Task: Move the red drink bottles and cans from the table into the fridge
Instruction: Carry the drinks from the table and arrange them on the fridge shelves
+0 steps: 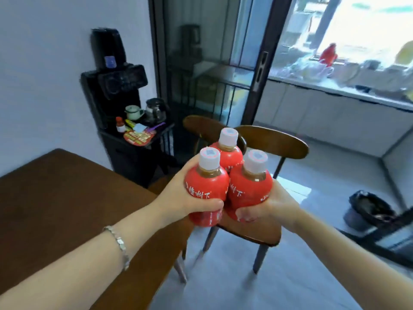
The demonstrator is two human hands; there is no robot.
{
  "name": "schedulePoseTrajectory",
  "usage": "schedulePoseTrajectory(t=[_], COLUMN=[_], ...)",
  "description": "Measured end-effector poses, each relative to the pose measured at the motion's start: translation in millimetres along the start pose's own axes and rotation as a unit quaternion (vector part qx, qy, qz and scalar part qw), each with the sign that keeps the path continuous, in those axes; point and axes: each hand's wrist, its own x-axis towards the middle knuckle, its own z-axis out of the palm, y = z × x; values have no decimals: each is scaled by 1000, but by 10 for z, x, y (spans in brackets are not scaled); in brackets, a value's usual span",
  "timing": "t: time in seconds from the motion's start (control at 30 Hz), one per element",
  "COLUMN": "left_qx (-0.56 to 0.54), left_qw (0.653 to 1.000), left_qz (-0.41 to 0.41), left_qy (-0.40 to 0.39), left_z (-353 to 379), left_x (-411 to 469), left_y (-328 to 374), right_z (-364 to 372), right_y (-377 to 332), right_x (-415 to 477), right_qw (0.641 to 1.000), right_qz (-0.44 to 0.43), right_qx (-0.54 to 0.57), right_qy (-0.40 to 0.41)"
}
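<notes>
Brown wooden table (pixel 55 198); black stand (pixel 131 157) bearing kettle (pixel 155 109), mug (pixel 133 112).

bright overexposed window (pixel 368 25) upper right, dimmer room left, soft overall blur, wide-angle bending at edges

Both bare forearms reach forward and meet near the middle of the view. The left forearm (pixel 89 253) comes in from 8 o'clock and has a thin silver link bracelet (pixel 118 242) at the wrist. The right forearm (pixel 346 260) comes in from 4 o'clock. The left grip (pixel 178 198) and the right grip (pixel 272 206) clasp three round red plastic bottles with white caps (pixel 206 189) from 9 and 3 o'clock, with thumbs (pixel 210 204) curled across the near side.
</notes>
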Motion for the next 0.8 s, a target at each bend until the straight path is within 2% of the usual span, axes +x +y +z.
schedulePoseTrajectory(t=[0.23,0.43,0.57,0.63,0.8], left_qx=[-10,-26,-57,-76,-100], left_qw=[989,953,898,871,795], left_qz=[20,59,90,98,105], left_qy=[-147,-296,-426,-475,-590], left_z=[1948,3544,4741,5236,6695], left_x=[1058,1979,2546,2717,2910], left_y=[317,533,775,900,1187], right_z=[-1777,-3063,-3837,-4108,-4749], right_y=[126,376,516,518,531], right_x=[-1166,-2058,-2697,-2977,-3870], right_qw=[983,937,880,859,781], right_qz=[34,44,39,41,71], right_qx=[-5,-16,-25,-26,-32], right_qy=[178,345,472,509,619])
